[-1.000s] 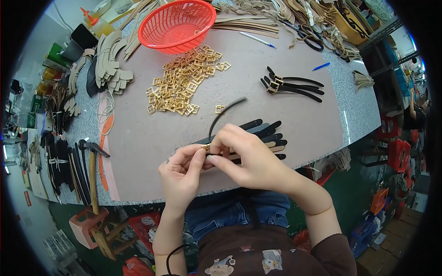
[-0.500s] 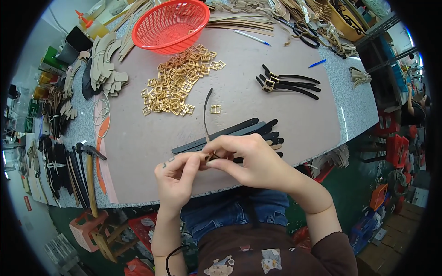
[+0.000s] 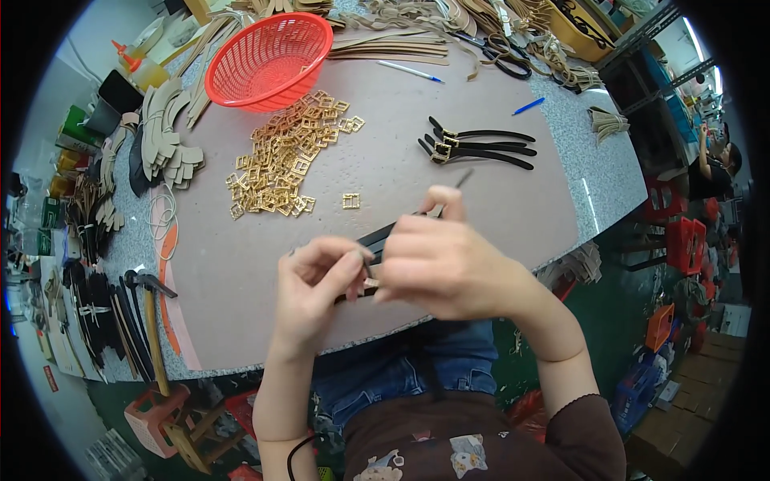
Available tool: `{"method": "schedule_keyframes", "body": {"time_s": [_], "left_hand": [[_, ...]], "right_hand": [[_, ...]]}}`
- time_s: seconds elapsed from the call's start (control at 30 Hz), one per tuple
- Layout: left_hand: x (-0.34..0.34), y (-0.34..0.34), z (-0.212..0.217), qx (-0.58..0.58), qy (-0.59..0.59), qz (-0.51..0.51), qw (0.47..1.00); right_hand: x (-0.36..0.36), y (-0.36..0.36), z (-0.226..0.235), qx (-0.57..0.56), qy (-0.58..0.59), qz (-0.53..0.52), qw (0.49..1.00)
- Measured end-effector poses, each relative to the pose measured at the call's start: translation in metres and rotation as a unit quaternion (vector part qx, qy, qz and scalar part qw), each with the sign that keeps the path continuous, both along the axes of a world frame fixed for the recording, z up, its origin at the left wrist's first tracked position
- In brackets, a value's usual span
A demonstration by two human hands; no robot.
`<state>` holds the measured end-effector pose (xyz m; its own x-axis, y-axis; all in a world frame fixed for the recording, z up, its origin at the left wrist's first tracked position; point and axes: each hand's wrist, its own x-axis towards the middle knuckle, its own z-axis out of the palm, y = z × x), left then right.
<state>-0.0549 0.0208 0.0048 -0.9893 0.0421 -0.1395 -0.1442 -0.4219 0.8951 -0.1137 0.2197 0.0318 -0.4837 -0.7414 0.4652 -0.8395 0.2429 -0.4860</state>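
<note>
Close to the near edge of the table, my left hand [image 3: 317, 284] pinches a dark strap, with a small gold buckle [image 3: 370, 282] just visible at the fingertips. My right hand [image 3: 437, 268] is closed on the same strap, whose thin end [image 3: 464, 178] pokes out beyond its fingers. Where strap and buckle meet is mostly covered by fingers. Under the hands lie black straps [image 3: 375, 236], largely hidden. One loose gold buckle [image 3: 350, 200] rests beyond them, near a heap of gold buckles [image 3: 277, 152]. Several buckled black straps [image 3: 489, 146] lie at the right.
A red plastic basket [image 3: 269, 68] stands behind the buckle heap. Scissors [image 3: 501, 56], a white pen [image 3: 409, 71] and a blue pen [image 3: 528, 106] lie along the far right. At the left are a hammer [image 3: 152, 321] and pale strap pieces [image 3: 164, 132].
My right hand has turned and shifted right, drawing the strap end from upright beside the lone buckle over to the right. The left hand stays pinched. The whole view has shifted slightly.
</note>
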Motion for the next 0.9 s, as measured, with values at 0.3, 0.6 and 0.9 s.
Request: {"method": "schedule_keyframes", "body": {"time_s": [0.3,0.6,0.9], "left_hand": [[-0.084,-0.018,-0.016,-0.573,0.193,-0.066,0.794],[-0.054,-0.030,0.013,-0.512,0.044,-0.068,0.855],[0.023,-0.067,0.004,-0.482,0.085,0.067,0.870]], "right_hand": [[-0.077,0.071,-0.029,0.178,0.019,-0.323,0.929],[0.006,-0.023,-0.050,0.020,0.047,-0.108,0.993],[0.010,-0.051,-0.056,0.051,-0.057,-0.045,0.996]]}}
